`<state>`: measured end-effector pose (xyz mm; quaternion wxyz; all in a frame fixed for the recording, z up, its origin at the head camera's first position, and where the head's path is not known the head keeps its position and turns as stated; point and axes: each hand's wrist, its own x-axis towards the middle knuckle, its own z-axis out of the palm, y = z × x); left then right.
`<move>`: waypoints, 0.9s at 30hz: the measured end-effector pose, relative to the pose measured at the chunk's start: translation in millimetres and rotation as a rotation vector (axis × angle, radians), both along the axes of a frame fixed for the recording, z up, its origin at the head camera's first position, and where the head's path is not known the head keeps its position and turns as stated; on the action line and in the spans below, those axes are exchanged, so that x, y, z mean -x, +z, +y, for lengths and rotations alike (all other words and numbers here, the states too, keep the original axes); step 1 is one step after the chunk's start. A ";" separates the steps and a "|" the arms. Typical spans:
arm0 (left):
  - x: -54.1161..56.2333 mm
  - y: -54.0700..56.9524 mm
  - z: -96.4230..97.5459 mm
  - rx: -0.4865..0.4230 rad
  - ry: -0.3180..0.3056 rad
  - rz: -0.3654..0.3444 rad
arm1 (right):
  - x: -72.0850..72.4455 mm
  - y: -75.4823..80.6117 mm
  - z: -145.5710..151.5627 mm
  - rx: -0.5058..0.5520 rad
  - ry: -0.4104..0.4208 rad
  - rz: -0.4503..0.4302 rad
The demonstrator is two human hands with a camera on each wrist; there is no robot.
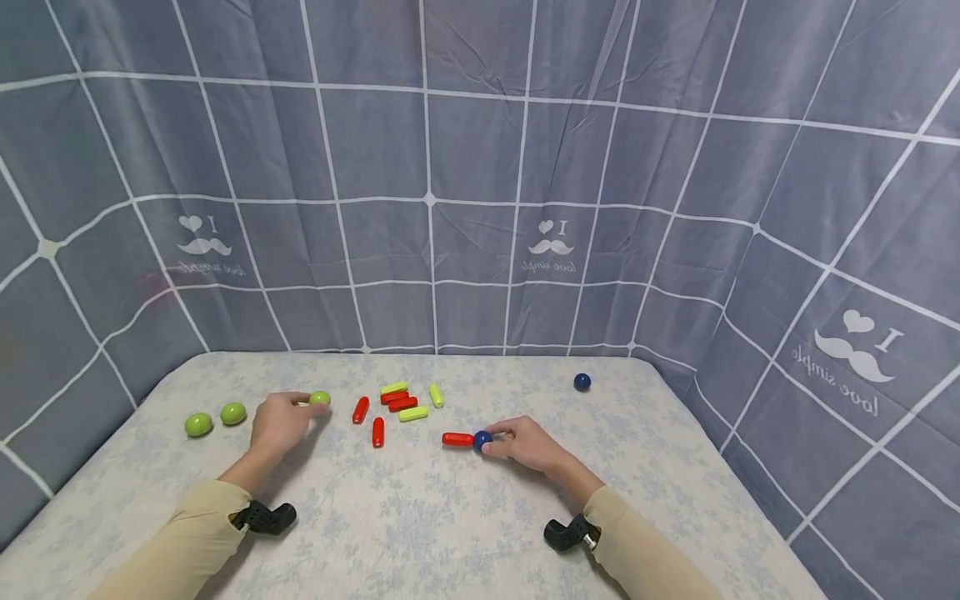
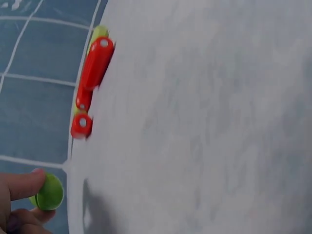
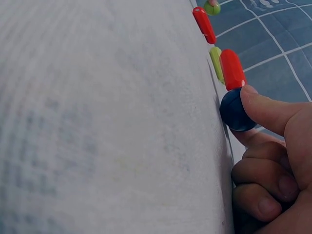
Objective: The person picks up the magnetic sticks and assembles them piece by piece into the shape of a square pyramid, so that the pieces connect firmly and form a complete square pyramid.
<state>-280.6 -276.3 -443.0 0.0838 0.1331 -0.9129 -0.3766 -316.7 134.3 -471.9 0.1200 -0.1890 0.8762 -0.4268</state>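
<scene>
At the left of the head view, my left hand [image 1: 279, 423] pinches a small green ball [image 1: 319, 398] between thumb and fingers. The left wrist view shows that green ball [image 2: 50, 191] at the fingertips. My right hand [image 1: 529, 445] pinches a dark blue ball [image 1: 482, 442] over the middle of the table. Right at that ball's left side lies a red rounded stick [image 1: 457, 439], end-on to it. In the right wrist view, thumb and index finger grip the blue ball [image 3: 236, 109] close over the cloth, the other fingers curled.
Between the hands lie several red sticks [image 1: 378, 432] and yellow-green sticks [image 1: 413, 414]. Two more green balls [image 1: 233, 413] sit left of my left hand. Another blue ball [image 1: 582, 382] rests at the back right. A grey-blue grid curtain [image 1: 480, 250] borders the patterned tablecloth [image 1: 420, 525].
</scene>
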 end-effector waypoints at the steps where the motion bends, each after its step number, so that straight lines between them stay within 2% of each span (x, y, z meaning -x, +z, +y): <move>1: -0.6 1.2 3.7 -0.001 -0.022 -0.003 | 0.3 0.3 -0.2 0.003 0.000 -0.003; 12: -6.2 12.6 48.3 0.008 -0.220 0.018 | 3.2 2.2 0.2 -0.002 -0.006 -0.009; 19: -11.9 9.5 68.6 -0.018 -0.387 0.000 | 1.0 2.7 0.0 0.007 0.006 -0.018; 23: -14.6 5.0 80.1 -0.033 -0.429 -0.011 | 0.7 2.3 0.1 -0.001 -0.004 -0.023; 27: -16.9 -0.2 90.3 -0.036 -0.430 -0.004 | 1.0 2.1 -0.2 -0.014 -0.002 -0.018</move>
